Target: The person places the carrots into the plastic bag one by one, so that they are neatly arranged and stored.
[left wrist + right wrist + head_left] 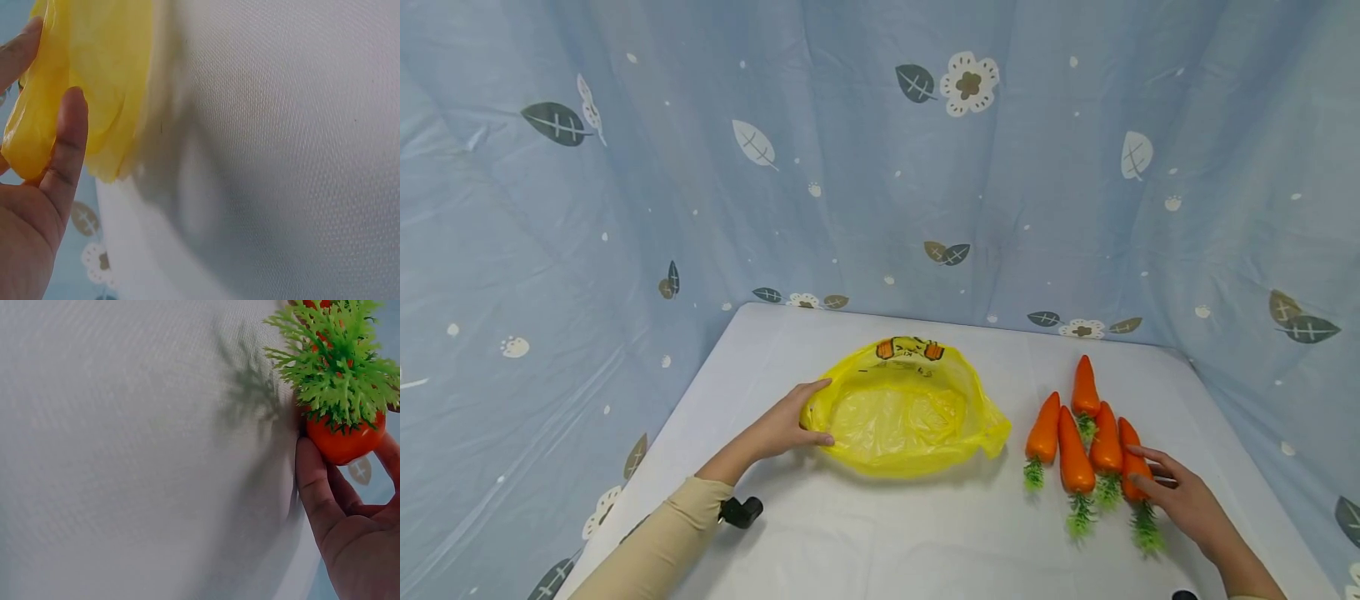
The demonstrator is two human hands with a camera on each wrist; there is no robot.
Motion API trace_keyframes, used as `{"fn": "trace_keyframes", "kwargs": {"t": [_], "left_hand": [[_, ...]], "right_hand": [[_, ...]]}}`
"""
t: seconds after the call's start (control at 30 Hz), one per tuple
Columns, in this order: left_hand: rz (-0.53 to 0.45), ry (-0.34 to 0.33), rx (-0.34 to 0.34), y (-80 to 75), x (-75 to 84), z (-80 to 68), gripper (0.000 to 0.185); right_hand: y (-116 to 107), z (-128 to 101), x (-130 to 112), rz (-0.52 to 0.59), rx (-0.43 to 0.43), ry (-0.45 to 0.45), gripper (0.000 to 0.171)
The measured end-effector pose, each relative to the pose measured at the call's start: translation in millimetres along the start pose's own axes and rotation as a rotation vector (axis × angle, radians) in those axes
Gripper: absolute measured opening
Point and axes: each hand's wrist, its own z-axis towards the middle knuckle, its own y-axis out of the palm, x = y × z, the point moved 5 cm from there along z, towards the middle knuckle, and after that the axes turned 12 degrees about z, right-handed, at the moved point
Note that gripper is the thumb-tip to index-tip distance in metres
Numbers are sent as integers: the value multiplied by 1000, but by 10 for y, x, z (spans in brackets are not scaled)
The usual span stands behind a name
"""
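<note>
A yellow plastic bag [906,412] lies open on the white table [887,542], mouth upward. My left hand [820,412] grips its left rim, thumb on the near side and fingers on the far side; in the left wrist view the yellow film [94,75] sits between thumb [65,150] and finger. To the right lie several orange toy carrots [1075,450] with green tops, tips pointing away from me. My right hand [1150,475] closes round the rightmost carrot [1129,437]. In the right wrist view that carrot [340,440] sits between my thumb [312,481] and fingers, still on the table.
A blue curtain [880,167] printed with leaves and flowers encloses the table at the back and on both sides. A small black camera [741,510] sits on my left wrist. Bare tabletop stretches between the bag and the front edge.
</note>
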Motion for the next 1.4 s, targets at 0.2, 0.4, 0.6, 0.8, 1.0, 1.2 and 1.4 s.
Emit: {"fn": "trace_keyframes", "kwargs": {"t": [0.2, 0.4, 0.6, 0.8, 1.0, 1.2, 1.4], "left_hand": [[-1, -1, -12, 19, -9, 7, 103], [1, 6, -12, 38, -7, 6, 103], [-3, 7, -21, 60, -10, -1, 99], [5, 10, -36, 67, -13, -5, 98], [12, 15, -45, 66, -16, -4, 104], [14, 40, -37, 56, -6, -5, 105], [9, 53, -29, 43, 4, -11, 101]], "right_hand": [[5, -10, 9, 32, 6, -2, 82], [9, -13, 66, 77, 9, -8, 85], [-1, -5, 106, 93, 26, -23, 86], [-9, -29, 88, 95, 42, -27, 85], [-7, -51, 69, 97, 44, -34, 84], [-2, -45, 62, 100, 55, -32, 84], [-2, -36, 38, 139, 67, -28, 83]]}}
